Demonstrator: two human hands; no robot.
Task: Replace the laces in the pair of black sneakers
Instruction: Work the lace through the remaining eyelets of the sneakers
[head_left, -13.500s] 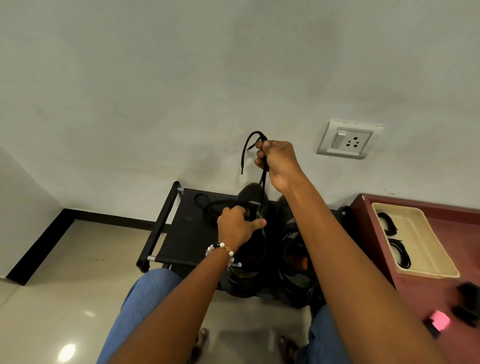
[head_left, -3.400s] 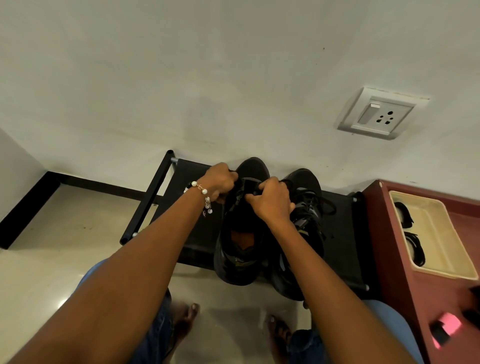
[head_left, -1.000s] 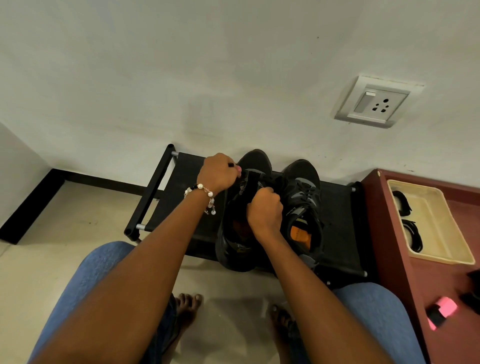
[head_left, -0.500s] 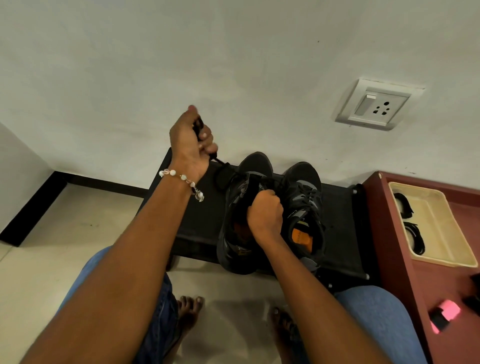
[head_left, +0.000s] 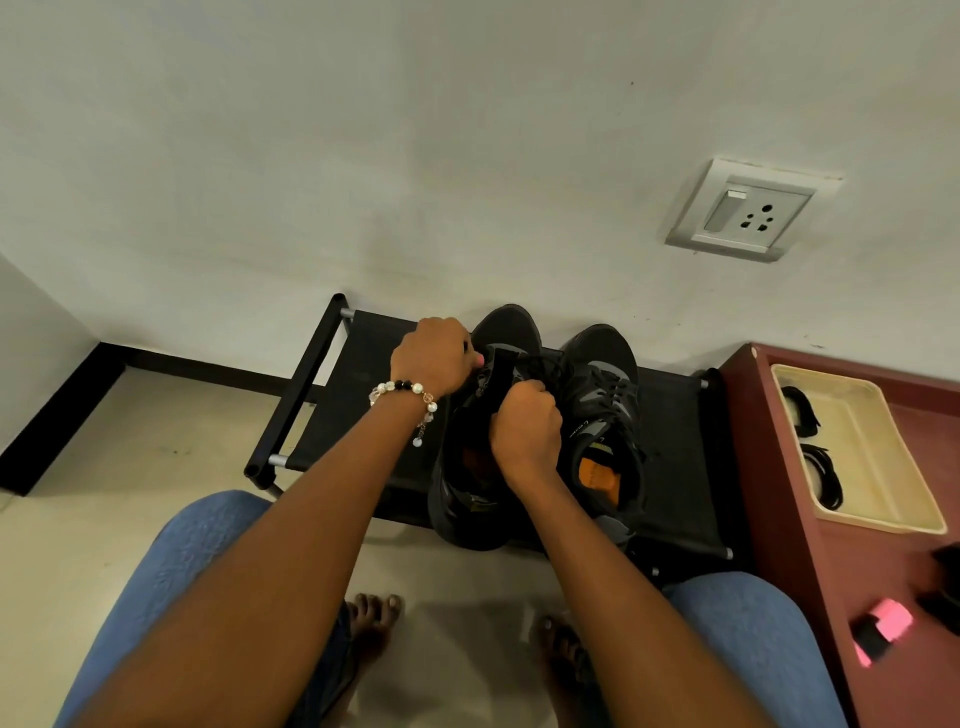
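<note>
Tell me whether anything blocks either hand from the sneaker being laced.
Nothing visible does. The left hand and right hand are both already on the left sneaker, at its tongue and lace; the right sneaker stands beside it, clear of both.

Sneakers, black: two, a left one (head_left: 470, 467) and a right one (head_left: 605, 426), side by side on the rack. Rack, black, low (head_left: 675, 457): one. Hands: two, the left hand (head_left: 434, 356) and the right hand (head_left: 527, 423). Bracelet, beaded (head_left: 402, 389): one. Tray, cream (head_left: 883, 467): one, and in it lace bundles, black: two (head_left: 800, 410) (head_left: 823, 475). Cabinet, dark red (head_left: 779, 467): one. Wall socket (head_left: 748, 210): one. Pink object (head_left: 883, 629): one.
</note>
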